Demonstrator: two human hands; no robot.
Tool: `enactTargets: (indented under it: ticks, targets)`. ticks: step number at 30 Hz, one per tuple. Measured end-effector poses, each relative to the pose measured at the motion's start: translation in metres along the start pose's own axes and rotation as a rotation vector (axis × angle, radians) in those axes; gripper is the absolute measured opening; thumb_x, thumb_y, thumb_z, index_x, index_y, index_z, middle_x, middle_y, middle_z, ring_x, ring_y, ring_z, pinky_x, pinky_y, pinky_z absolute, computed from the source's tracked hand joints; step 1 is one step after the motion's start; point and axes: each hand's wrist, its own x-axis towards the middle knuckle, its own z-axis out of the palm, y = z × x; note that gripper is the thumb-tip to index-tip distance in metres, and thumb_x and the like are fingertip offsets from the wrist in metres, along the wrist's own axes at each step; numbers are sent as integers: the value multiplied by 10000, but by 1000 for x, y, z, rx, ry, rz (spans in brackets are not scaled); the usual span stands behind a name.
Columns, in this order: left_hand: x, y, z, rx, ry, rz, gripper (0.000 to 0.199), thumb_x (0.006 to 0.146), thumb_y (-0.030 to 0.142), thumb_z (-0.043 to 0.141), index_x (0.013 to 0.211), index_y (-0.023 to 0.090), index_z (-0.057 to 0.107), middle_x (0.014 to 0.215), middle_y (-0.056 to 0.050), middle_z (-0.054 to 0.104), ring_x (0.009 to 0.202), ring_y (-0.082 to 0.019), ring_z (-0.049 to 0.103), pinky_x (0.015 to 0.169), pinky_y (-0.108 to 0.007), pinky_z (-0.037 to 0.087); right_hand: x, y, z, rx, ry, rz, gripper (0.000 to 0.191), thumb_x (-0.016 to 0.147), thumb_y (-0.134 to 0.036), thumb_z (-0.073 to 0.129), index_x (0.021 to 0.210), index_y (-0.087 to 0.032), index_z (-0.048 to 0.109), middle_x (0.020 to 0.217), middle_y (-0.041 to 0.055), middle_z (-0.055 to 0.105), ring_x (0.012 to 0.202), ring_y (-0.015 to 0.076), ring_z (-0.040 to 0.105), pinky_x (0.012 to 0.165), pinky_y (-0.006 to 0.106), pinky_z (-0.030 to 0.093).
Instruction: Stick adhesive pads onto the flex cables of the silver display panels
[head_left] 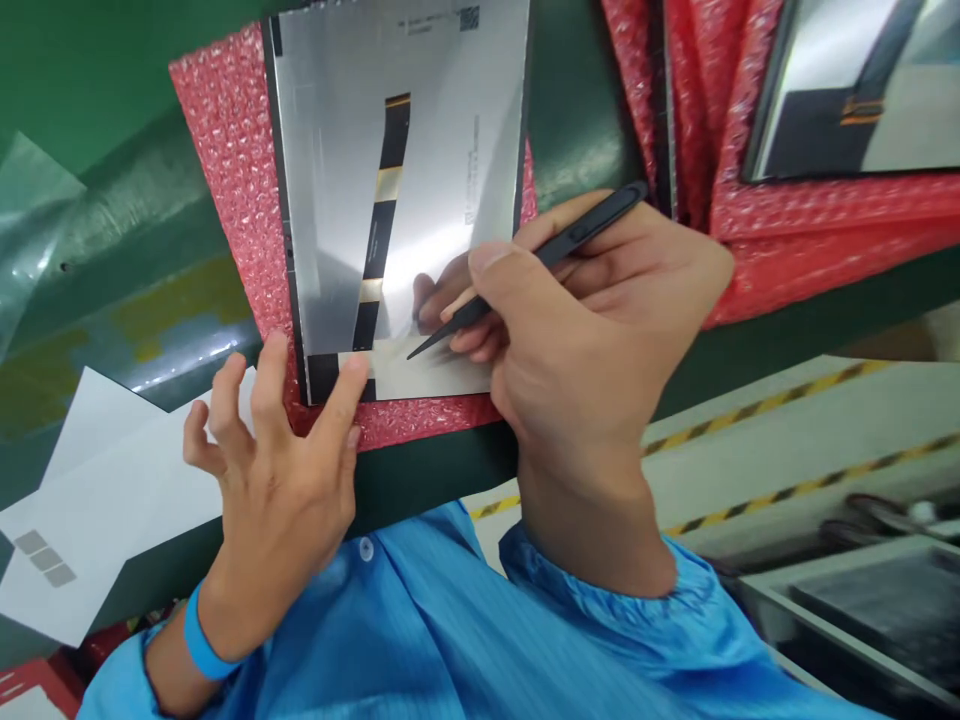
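A silver display panel [330, 200] lies back side up on a red bubble-wrap sheet [232, 150]. Down its middle runs a black flex cable [381, 230] with gold bands. My left hand [281, 480] has its fingers spread, the index fingertip on the panel's lower edge by the cable's end. In my right hand [592, 310] black tweezers [574, 230] are held like a pen. Their tip points down-left, just right of the cable's lower end; whether it touches the panel I cannot tell.
White paper sheets [142, 460] with small grey squares lie at the left. More red bubble wrap [825, 220] carries another panel [922, 120] at the upper right. Clear film [34, 220] rests on the green table mat [135, 60]. Beyond the table's edge, yellow-black tape [772, 395] marks the floor.
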Motion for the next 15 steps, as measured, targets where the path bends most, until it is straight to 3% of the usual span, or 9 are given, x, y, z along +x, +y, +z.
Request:
enactTargets:
  ticks: [6, 9, 12, 15]
  targets:
    - [-1, 4, -7, 74, 0, 107, 559, 1033, 386, 676, 1561, 227, 584, 1678, -230, 458, 1533, -495, 377, 1198, -722, 226, 1, 1, 1, 32, -18, 33, 201, 914, -209, 754, 756, -246, 634, 671, -45, 692, 484, 120, 617, 416, 231, 465]
    - [7, 5, -12, 131, -55, 102, 462, 1066, 376, 630, 1505, 234, 616, 1626, -197, 540, 1511, -471, 436, 1218, -729, 199, 1, 3, -1, 55, -8, 52, 208, 885, -237, 791, 753, -237, 631, 672, -28, 717, 479, 126, 632, 391, 211, 458]
    - [25, 1, -19, 56, -31, -65, 366, 1084, 353, 584, 1401, 185, 653, 1505, -203, 624, 1380, -407, 569, 1183, -650, 346, 1, 5, 2, 96, -8, 91, 190, 837, -266, 827, 753, -229, 661, 656, -17, 729, 449, 133, 620, 371, 210, 460]
    - [51, 5, -23, -202, -74, -329, 458, 1078, 358, 580, 1427, 62, 561, 1431, -274, 620, 1320, -385, 596, 1132, -560, 437, -3, 6, 6, 146, 8, 99, 191, 757, -229, 855, 675, -253, 684, 597, -19, 692, 426, 135, 586, 352, 211, 438]
